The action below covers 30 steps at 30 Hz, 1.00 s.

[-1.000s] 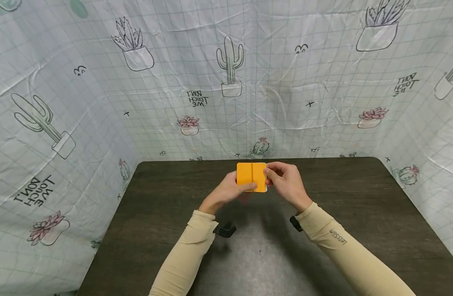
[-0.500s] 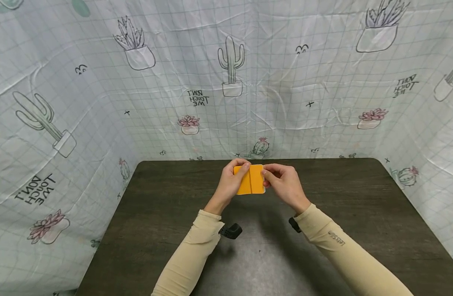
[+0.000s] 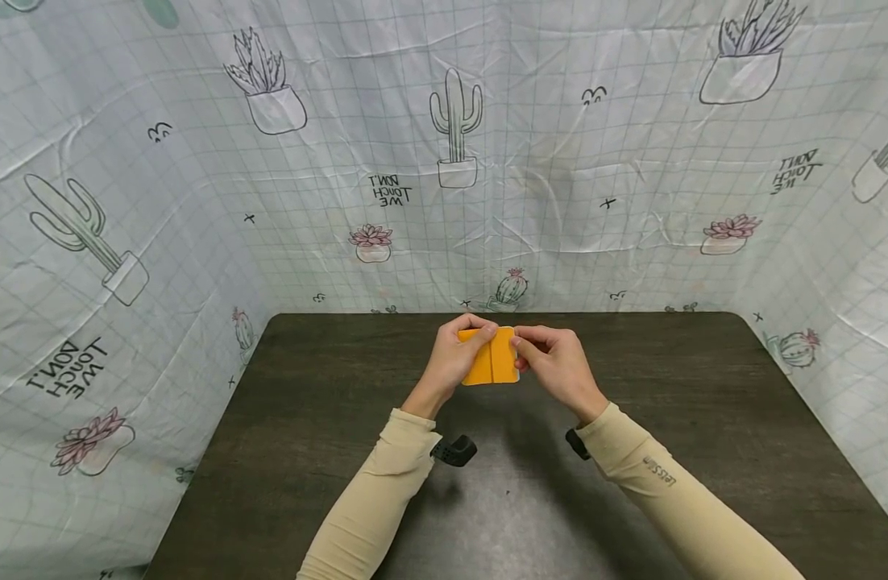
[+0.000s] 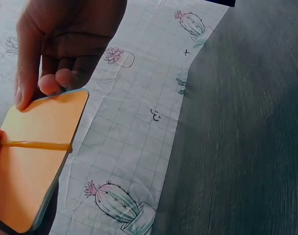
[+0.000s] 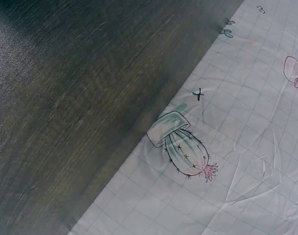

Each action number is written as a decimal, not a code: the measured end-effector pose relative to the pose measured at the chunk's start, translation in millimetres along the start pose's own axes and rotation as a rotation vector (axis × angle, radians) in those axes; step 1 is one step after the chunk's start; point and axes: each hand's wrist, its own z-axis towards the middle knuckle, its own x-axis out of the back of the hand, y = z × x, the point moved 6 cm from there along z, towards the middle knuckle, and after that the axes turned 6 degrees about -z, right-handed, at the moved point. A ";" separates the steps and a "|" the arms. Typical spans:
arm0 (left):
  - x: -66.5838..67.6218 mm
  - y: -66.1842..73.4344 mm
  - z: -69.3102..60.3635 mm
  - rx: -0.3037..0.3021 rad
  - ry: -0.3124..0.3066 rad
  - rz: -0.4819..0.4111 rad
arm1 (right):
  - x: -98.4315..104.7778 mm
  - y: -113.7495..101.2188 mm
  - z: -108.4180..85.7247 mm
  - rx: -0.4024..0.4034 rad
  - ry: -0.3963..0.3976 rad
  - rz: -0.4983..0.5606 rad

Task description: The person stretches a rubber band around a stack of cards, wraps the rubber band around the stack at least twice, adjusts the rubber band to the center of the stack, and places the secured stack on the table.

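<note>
A small orange notebook (image 3: 500, 356) with an elastic band round its middle is held in the air over the far part of the table. My left hand (image 3: 447, 361) grips its left side, with the thumb (image 3: 482, 333) lying across the cover near the top of the band. On the opposite edge, my right hand (image 3: 562, 366) pinches the notebook between thumb and fingers. The left wrist view shows the orange cover (image 4: 46, 120), the band (image 4: 38, 145) and the right hand (image 4: 70, 29) at the far edge. Neither hand nor notebook appears in the right wrist view.
The dark wooden table (image 3: 328, 451) spreads beneath both arms. A white gridded curtain (image 3: 545, 201) printed with cacti hangs along its back and sides. Each wrist wears a black camera mount, the left one (image 3: 454, 451) hanging inward.
My left thumb has gone from the lower part of the cover up to the band's top end. The notebook has shifted slightly left and down. The right hand keeps its pinch.
</note>
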 end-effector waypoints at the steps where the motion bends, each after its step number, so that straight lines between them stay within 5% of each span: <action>1: -0.2 0.5 -0.2 0.000 0.000 -0.001 | -0.3 0.2 0.0 0.001 -0.001 0.002; 10: 3.6 2.6 0.6 0.007 0.015 -0.012 | -2.1 3.1 1.2 -0.014 -0.010 0.020; 17: 10.1 0.7 1.3 0.001 0.006 -0.027 | 3.9 -21.0 -5.9 -0.010 -0.020 0.002; 21: 12.8 -8.8 -2.1 0.045 0.003 -0.047 | 7.8 0.6 1.2 -0.029 0.043 0.044; 26: 24.0 -17.2 -4.3 0.017 0.122 -0.071 | 11.3 20.5 7.1 -0.073 0.081 0.031; 30: 30.3 -23.9 -2.7 -0.003 0.177 -0.006 | 9.1 38.8 9.7 -0.131 0.050 -0.012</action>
